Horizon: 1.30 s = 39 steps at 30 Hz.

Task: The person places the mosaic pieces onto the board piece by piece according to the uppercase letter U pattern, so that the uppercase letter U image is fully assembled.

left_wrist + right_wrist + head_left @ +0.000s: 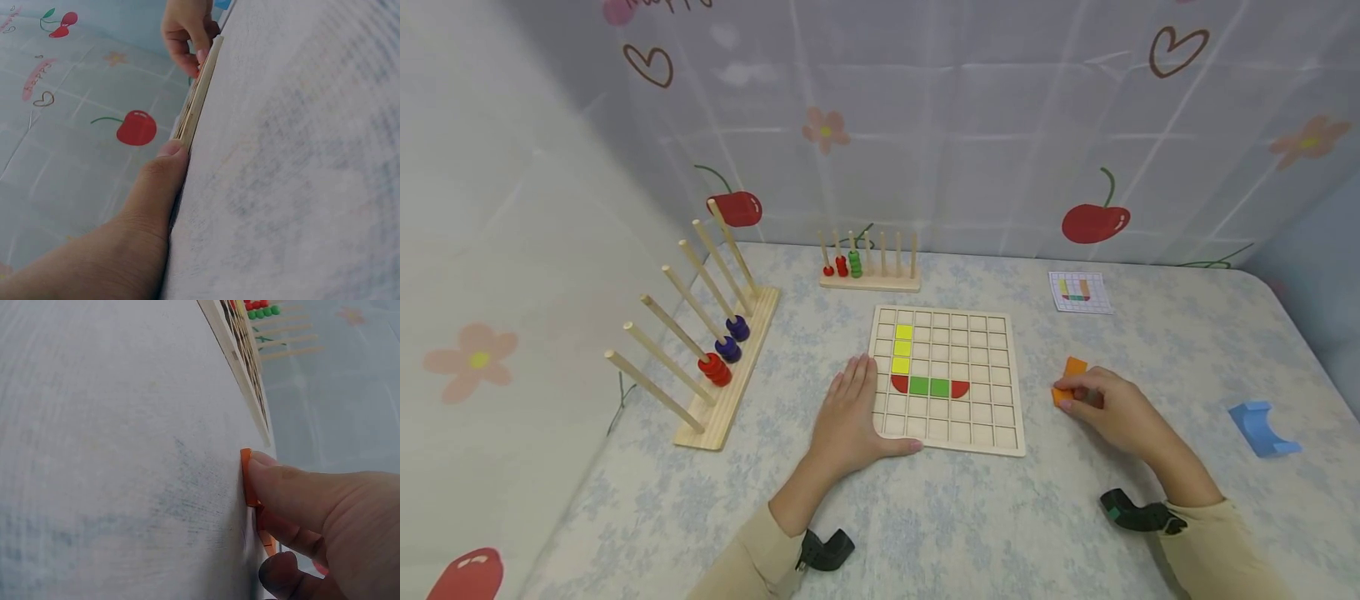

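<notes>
A wooden grid board (985, 417) lies flat on the table in the head view. Three yellow squares (902, 349) stand in a column on it, above a row of two green squares (919, 386) with a red rounded piece (959, 389) at either end. My left hand (847, 421) rests along the board's lower left corner, fingers straight and thumb at the front edge. To the right of the board, my right hand (1116, 408) pinches an orange tile (246, 478) close to the tabletop. Another orange piece (1076, 366) lies just beyond the fingertips, partly hidden by the hand.
At the left stands a large wooden peg rack (737, 417) with red and blue beads. A smaller peg rack (872, 283) with red and green beads is behind the board. A printed pattern card (1093, 300) lies at the back right, and a blue curved holder (1258, 429) farther right.
</notes>
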Motion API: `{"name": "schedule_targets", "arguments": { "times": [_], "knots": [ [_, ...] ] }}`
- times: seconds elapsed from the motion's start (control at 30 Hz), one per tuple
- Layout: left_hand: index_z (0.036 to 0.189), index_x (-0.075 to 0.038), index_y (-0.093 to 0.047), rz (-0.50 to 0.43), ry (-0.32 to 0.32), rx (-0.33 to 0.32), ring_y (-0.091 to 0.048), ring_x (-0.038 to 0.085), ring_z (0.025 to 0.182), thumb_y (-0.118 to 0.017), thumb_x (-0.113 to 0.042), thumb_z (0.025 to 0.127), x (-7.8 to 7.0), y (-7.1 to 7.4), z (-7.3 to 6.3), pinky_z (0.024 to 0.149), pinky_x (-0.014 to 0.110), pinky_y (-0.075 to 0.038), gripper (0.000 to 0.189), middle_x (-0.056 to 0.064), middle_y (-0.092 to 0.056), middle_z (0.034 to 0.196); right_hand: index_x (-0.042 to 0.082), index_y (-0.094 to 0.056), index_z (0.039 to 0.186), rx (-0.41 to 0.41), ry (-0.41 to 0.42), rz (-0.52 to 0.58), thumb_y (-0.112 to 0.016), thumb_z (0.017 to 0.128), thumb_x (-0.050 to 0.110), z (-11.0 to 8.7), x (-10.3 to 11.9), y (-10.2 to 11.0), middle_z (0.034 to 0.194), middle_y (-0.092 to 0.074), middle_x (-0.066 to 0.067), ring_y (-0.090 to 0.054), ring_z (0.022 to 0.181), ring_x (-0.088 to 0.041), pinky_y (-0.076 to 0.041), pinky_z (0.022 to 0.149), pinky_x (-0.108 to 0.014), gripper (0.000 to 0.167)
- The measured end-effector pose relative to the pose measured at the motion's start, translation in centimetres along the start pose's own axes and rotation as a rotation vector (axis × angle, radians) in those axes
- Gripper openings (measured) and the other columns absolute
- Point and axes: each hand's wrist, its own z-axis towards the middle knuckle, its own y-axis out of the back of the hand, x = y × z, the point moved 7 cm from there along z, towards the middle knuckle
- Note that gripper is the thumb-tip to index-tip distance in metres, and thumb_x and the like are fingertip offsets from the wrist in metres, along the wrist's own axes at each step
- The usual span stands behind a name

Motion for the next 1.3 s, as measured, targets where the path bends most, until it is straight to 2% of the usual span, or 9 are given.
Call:
{"name": "schedule_targets", "arguments": {
  "times": [0.23, 0.3, 0.47, 0.57, 0.77, 1.0, 1.3],
  "knots": [
    [0.159, -0.004, -0.008, -0.009, -0.01, -0.01, -0.002, 0.022, 0.157, -0.064, -0.088, 0.063, -0.2, 0.3, -0.1, 0.128, 0.042, -0.008, 0.14, 0.009, -0.006, 0.168, 0.016, -0.071, 0.1, -0.008, -0.007, 0.016, -0.078, 0.085, 0.019, -0.1, 0.2, 0.1, 0.089, -0.058, 0.0, -0.045, 0.07, -0.011, -0.039, 0.058, -0.024, 0.017],
    [0.159, -0.004, -0.008, -0.01, -0.01, -0.011, -0.002, 0.022, 0.157, -0.064, -0.088, 0.063, -0.2, 0.4, -0.1, 0.128, 0.042, -0.008, 0.14, 0.009, -0.006, 0.168, 0.017, -0.068, 0.099, 0.011, -0.026, 0.019, -0.078, 0.086, 0.019, 0.0, 0.2, 0.1, 0.084, -0.058, -0.001, -0.044, 0.068, -0.012, -0.038, 0.056, -0.024, 0.016],
    [0.159, -0.004, -0.009, -0.012, -0.01, -0.012, -0.003, 0.022, 0.157, -0.064, -0.087, 0.063, -0.2, 0.5, -0.1, 0.128, 0.043, -0.008, 0.139, 0.009, -0.007, 0.168, 0.018, -0.067, 0.098, 0.027, -0.029, 0.069, -0.076, 0.088, 0.025, 0.5, 0.7, -0.1, 0.085, -0.062, -0.001, -0.046, 0.067, -0.01, -0.039, 0.057, -0.024, 0.015],
    [0.159, -0.004, -0.01, -0.01, -0.011, -0.016, -0.003, 0.022, 0.157, -0.064, -0.088, 0.063, -0.2, 0.5, -0.1, 0.128, 0.043, -0.008, 0.139, 0.009, -0.007, 0.168, 0.019, -0.067, 0.099, 0.025, -0.013, 0.114, -0.075, 0.09, 0.027, 1.2, 1.5, -0.4, 0.09, -0.064, -0.001, -0.048, 0.069, -0.011, -0.042, 0.059, -0.023, 0.015],
    [0.159, -0.004, -0.009, -0.008, -0.016, -0.02, -0.004, 0.023, 0.157, -0.063, -0.088, 0.063, -0.2, 0.4, -0.1, 0.127, 0.044, -0.009, 0.139, 0.009, -0.007, 0.168, 0.018, -0.067, 0.1, 0.045, 0.003, 0.183, -0.074, 0.09, 0.026, 3.2, 4.0, -1.4, 0.097, -0.066, -0.003, -0.049, 0.066, -0.015, -0.04, 0.056, -0.025, 0.014],
    [0.159, -0.005, -0.01, -0.009, -0.02, -0.021, -0.005, 0.023, 0.157, -0.063, -0.089, 0.063, -0.2, 0.3, -0.1, 0.127, 0.044, -0.01, 0.138, 0.009, -0.008, 0.168, 0.017, -0.067, 0.102, 0.076, 0.031, 0.249, -0.074, 0.09, 0.023, 5.5, 6.8, -3.3, 0.098, -0.067, -0.004, -0.047, 0.064, -0.017, -0.04, 0.054, -0.024, 0.015],
    [0.159, -0.005, -0.008, 0.004, -0.006, -0.014, -0.002, 0.022, 0.157, -0.061, -0.091, 0.061, 0.0, 0.1, 0.0, 0.127, 0.042, -0.008, 0.141, 0.009, -0.007, 0.168, 0.017, -0.067, 0.1, 0.102, 0.052, 0.256, -0.074, 0.09, 0.022, 7.4, 8.7, -5.1, 0.093, -0.066, -0.001, -0.053, 0.076, -0.019, -0.045, 0.067, -0.027, 0.013]
  ]
}}
